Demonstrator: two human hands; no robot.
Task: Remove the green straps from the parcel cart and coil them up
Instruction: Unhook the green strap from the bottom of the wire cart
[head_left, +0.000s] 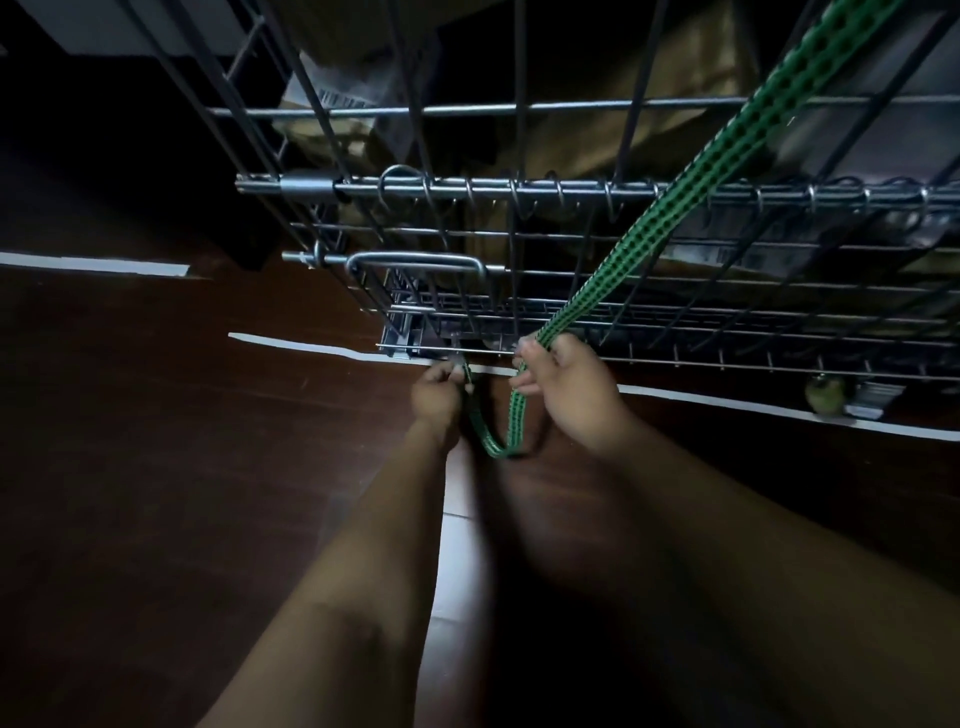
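A green strap (691, 176) with black dots runs from the top right diagonally down across the wire side of the parcel cart (519, 187). My right hand (566, 387) is closed around it near the cart's bottom rail. Below that hand the strap hangs in a slack loop and rises to my left hand (439, 392), which pinches the strap's end with its metal hook close to the cart's lowest wire. Whether the hook still touches the wire is not clear in the dim light.
Brown cardboard parcels (649, 104) fill the cart behind the mesh. A metal latch handle (415, 262) sits on the cart's left corner. White tape lines (311, 348) cross the dark wooden floor. A small round greenish object (826, 395) lies under the cart at right.
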